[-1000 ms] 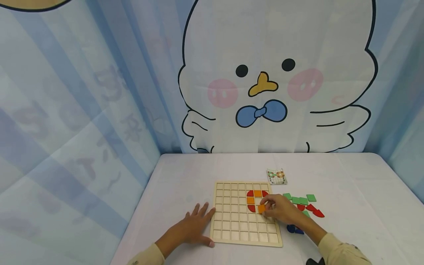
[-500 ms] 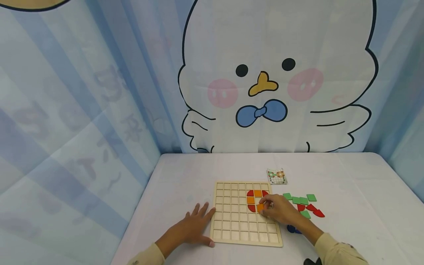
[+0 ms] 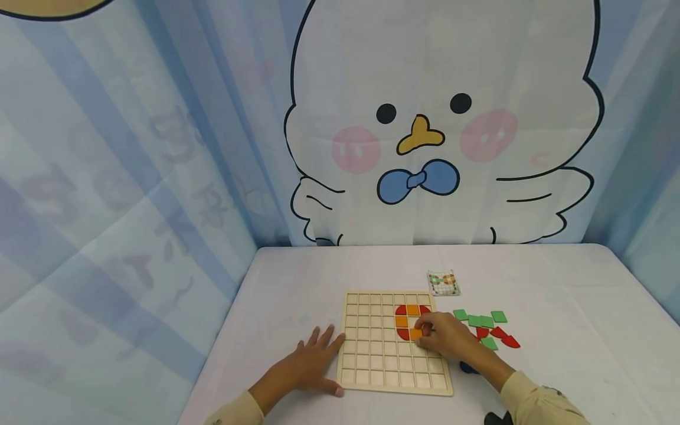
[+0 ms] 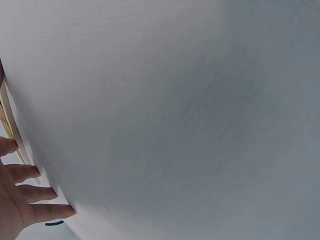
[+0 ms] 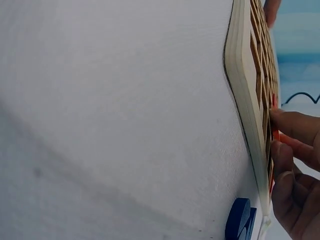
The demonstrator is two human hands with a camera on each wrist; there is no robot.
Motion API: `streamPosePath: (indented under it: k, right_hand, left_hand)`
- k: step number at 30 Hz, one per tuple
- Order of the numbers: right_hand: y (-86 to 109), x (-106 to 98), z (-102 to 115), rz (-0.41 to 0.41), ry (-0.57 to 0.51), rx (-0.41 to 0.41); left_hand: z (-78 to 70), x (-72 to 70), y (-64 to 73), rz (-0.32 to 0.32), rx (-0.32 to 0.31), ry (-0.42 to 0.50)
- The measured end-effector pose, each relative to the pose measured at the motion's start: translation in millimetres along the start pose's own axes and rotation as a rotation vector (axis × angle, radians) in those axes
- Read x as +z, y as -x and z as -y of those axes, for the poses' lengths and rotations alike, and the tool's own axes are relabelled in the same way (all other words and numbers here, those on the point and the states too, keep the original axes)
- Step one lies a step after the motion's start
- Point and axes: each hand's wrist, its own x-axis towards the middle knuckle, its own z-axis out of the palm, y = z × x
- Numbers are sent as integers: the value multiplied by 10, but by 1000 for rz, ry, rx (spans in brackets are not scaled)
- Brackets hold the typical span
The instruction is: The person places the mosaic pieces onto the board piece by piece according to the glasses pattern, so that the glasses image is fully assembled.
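Head — high, wrist views — low, board (image 3: 376,347) shared

My gridded board (image 3: 376,347) looks like matt wood. I see smooth blue pieces (image 5: 238,219) and matt cloth curtains (image 3: 138,147)

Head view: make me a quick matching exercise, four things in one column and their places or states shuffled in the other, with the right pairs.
1. left hand
2. right hand
3. small printed card
4. green tiles

A. just beyond the board's far right corner
B. lying among loose red tiles
C. fingers spread, at the board's left edge
D. fingers at an orange tile

Pairs: 1-C, 2-D, 3-A, 4-B
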Motion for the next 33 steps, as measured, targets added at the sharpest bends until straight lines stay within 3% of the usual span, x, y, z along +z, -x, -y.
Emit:
streamPosePath:
  k: [7, 33]
  right_hand:
    - [-10, -56, -29, 26, 16, -65]
    - [-42, -60, -39, 56, 37, -33]
  left_hand:
    - [3, -4, 4, 1, -3, 3]
    - [-27, -32, 13, 8, -6, 22]
